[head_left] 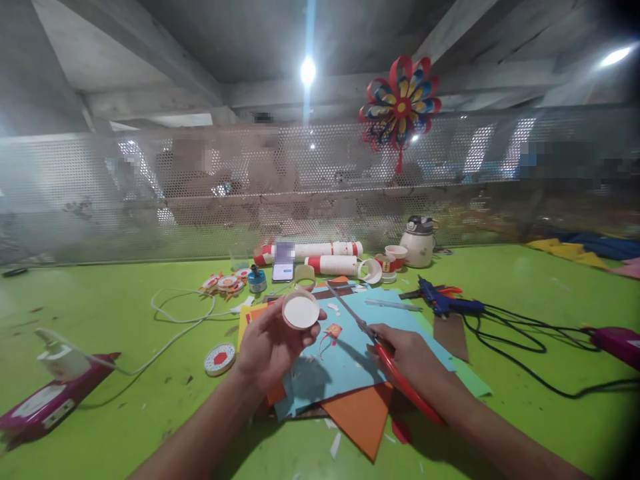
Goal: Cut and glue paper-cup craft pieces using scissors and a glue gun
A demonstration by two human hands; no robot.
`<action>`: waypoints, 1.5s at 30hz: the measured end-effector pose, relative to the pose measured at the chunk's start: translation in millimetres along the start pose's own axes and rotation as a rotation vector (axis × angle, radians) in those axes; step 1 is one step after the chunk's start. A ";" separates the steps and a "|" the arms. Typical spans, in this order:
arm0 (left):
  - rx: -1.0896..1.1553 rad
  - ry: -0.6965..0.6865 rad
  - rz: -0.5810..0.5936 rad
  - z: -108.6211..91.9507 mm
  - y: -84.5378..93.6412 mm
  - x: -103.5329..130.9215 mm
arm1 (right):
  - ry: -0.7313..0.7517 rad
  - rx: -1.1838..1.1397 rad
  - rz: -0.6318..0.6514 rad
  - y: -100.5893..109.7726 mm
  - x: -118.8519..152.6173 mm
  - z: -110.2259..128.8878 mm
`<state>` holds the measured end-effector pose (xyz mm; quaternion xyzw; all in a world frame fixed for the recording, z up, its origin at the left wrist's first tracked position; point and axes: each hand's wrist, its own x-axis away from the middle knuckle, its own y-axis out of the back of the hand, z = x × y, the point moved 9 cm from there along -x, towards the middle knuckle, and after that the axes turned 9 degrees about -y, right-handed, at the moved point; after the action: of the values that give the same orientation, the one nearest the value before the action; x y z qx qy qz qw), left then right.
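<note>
My left hand (273, 343) is wrapped round a small round white cup piece (301, 311), its flat white face toward me. In my right hand (407, 353) are red-handled scissors (395, 367), their blades pointing up and left beside the cup piece, not touching it. Under both hands lie light blue paper sheets (320, 380) on the green table (165, 413). A small orange and red paper scrap (333, 330) rests on the blue paper between my hands. A round white disc with a red hexagon (220, 359) lies left of my left wrist.
Behind the paper are stacked paper cups (333, 265), a phone (283, 261), a blue glue bottle (257, 280) and a white jug (417, 245). A blue glue gun (443, 297) trails black cords at right. Purple power strips (60, 393) lie at the sides; a paper flower (401, 107) hangs above.
</note>
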<state>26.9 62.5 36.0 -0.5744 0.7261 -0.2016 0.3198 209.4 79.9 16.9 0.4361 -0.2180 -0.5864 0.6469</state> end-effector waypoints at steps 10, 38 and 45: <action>-0.094 -0.058 -0.104 -3.2 9.2 -0.1 | 0.002 0.062 0.017 -1.1 5.0 7.5; -0.754 -0.475 0.079 -23.8 -10.6 6.6 | 0.018 0.143 0.016 -4.4 7.1 15.6; -0.635 -0.385 0.046 -15.1 -5.9 3.3 | 0.027 0.130 0.013 -5.0 6.9 14.8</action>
<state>20.1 56.8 49.9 -0.6557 0.6919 0.1526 0.2608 196.3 69.1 19.0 0.4836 -0.2496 -0.5607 0.6241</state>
